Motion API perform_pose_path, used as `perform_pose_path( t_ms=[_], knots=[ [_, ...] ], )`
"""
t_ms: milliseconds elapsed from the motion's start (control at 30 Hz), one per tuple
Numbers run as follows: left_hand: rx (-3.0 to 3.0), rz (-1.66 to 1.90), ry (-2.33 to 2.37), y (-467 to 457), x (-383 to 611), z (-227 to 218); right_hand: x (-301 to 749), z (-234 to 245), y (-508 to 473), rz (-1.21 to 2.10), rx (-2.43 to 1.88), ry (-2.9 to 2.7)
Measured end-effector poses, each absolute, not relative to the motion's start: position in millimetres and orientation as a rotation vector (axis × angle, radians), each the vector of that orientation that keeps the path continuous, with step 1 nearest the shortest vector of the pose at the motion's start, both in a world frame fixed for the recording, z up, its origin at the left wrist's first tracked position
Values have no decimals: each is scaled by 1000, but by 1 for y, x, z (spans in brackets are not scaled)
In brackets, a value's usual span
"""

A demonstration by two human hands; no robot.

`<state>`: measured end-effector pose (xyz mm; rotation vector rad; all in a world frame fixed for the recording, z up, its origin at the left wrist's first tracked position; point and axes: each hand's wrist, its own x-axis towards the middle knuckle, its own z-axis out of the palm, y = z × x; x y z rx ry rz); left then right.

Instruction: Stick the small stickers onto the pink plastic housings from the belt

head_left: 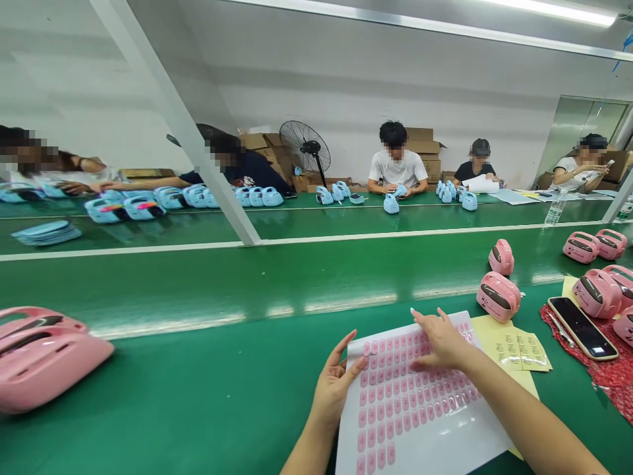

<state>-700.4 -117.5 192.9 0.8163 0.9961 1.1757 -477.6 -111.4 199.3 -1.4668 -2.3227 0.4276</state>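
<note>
A white sheet of small pink oval stickers (420,422) lies tilted in front of me, with rows filling its upper part and bare backing at lower right. My left hand (333,382) grips the sheet's left edge, thumb on the front and fingers at the edge. Over the upper right of the sheet is my right hand (442,340), its fingers apart and stretched towards the top edge. I see nothing held in it, though the fingertips are small in view. Just beyond that hand stands a pink handled device (498,297) with a dark oval panel.
Yellow paper (487,330) and small printed labels (524,349) lie right of the sheet. A phone (583,328) rests on red bubble wrap (613,382). More pink devices (44,363) sit at left and right. Across the green bench, several people handle light-blue devices (390,203). A slanted post (198,145) rises between.
</note>
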Motion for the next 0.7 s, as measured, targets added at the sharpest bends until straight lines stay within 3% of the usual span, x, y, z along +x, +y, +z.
perform_pose_path(
  t_ms=[400,700],
  knots=[
    [753,1297,1047,-107,-721,175,-493,200,-103,475,-1396,-2252],
    [967,1290,1237,-103,-731,182,-508,210,-86,747,-1574,-2162]
  ],
)
